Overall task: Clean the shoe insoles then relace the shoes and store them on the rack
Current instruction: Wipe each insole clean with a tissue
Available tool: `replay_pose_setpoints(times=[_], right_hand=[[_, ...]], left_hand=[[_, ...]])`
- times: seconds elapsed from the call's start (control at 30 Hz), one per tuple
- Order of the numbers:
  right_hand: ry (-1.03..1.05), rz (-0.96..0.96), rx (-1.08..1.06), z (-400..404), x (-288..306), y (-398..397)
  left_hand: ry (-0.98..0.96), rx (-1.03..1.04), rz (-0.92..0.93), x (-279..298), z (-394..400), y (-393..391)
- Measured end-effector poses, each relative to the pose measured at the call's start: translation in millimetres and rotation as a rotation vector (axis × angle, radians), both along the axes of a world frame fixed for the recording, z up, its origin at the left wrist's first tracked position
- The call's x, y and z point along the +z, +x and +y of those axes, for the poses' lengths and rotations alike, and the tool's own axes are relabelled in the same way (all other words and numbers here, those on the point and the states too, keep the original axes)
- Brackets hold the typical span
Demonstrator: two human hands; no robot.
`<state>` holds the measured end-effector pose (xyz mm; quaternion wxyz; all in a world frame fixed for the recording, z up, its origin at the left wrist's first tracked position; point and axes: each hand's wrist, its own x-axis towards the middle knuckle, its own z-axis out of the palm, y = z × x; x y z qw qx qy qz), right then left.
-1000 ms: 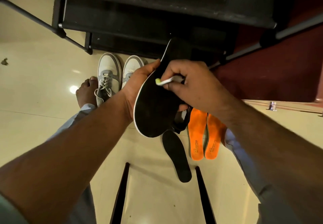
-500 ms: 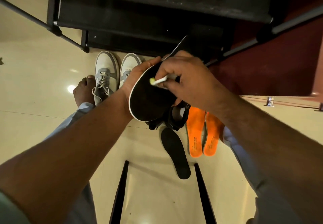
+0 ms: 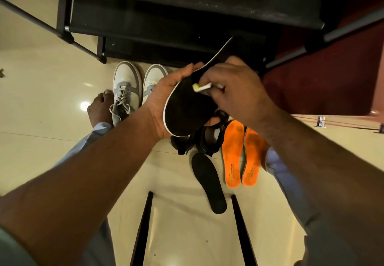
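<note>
The left hand (image 3: 166, 108) cups a black insole (image 3: 187, 108) from beneath; the right hand (image 3: 234, 91) pinches a small white brush (image 3: 202, 87) whose yellow tip touches the insole's upper face. Below, partly hidden by the insole, lie dark shoes (image 3: 199, 143), a second black insole (image 3: 207, 180) and two orange insoles (image 3: 242, 153). Grey-white sneakers (image 3: 135, 87) stand beside a bare foot (image 3: 99, 108). Glossy cream floor (image 3: 41, 91); black rack (image 3: 166, 16) beyond.

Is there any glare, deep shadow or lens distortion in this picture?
Head view: a lamp glare spot on the glossy floor; the black rack above is deep in shadow; wide-angle bending curves its rails; both forearms look stretched.
</note>
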<state>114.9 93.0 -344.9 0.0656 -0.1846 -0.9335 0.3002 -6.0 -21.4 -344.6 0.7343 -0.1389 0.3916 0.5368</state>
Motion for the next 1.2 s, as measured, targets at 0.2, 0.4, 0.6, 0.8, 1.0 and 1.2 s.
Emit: replay_pose_setpoints(times=[0.2,0.4,0.6,0.8,1.0,1.2], right_hand=[[-0.072,0.084,0.259,-27,12,-6],[0.133,-0.022,0.135,-3,0,0],[0.079,0.115,0.347,-33,20,-8],[0.198,-0.036,0.039,-6,-1,3],[0.103,0.091,0.177,-22,8,-7],[0.153,-0.045,-0.181,10,-11,9]], left_hand=[[-0.105,0.017,-0.014,-6,-1,-5],[-0.127,-0.061,0.047,-4,0,-2],[-0.174,0.027,0.028,-9,1,-4],[-0.173,-0.054,0.048,-4,0,-1],[-0.145,-0.055,0.004,-7,-1,-1],[-0.103,-0.076,0.009,-7,-3,-2]])
